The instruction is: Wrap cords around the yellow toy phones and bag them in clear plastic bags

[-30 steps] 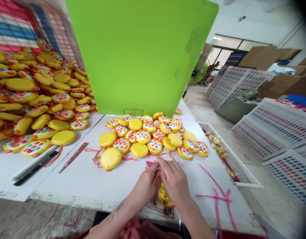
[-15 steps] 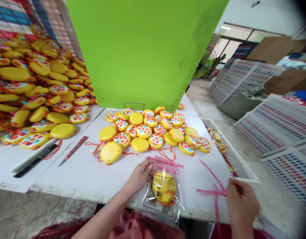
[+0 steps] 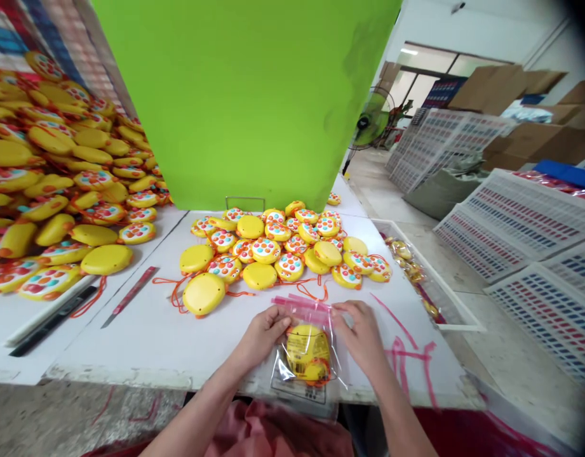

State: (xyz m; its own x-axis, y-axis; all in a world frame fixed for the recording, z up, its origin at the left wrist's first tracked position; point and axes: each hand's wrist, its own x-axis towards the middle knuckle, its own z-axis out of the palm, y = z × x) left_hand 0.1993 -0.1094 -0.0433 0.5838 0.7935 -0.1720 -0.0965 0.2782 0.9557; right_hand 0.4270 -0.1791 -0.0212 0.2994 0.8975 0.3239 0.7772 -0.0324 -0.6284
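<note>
A clear plastic bag point(image 3: 305, 374) with a pink zip strip lies at the near edge of the white table point(image 3: 144, 343), and a yellow toy point(image 3: 308, 352) sits inside it. My left hand point(image 3: 262, 333) pinches the bag's top left corner. My right hand point(image 3: 363, 333) grips the top right corner. Just beyond the bag lies a heap of yellow toys point(image 3: 282, 247) with coloured buttons and orange cords.
A much bigger pile of the same toys point(image 3: 58, 171) fills the left. A green panel point(image 3: 244, 95) stands behind the heap. A knife point(image 3: 130, 295) and a black bar point(image 3: 51, 320) lie at left. Pink strips point(image 3: 409, 352) lie right; a white tray point(image 3: 430, 285) and crates point(image 3: 525, 222) beyond.
My right hand was at the pink strips on the right half a second ago; it has come back to the bag's top right corner. The left hand stays on the bag.
</note>
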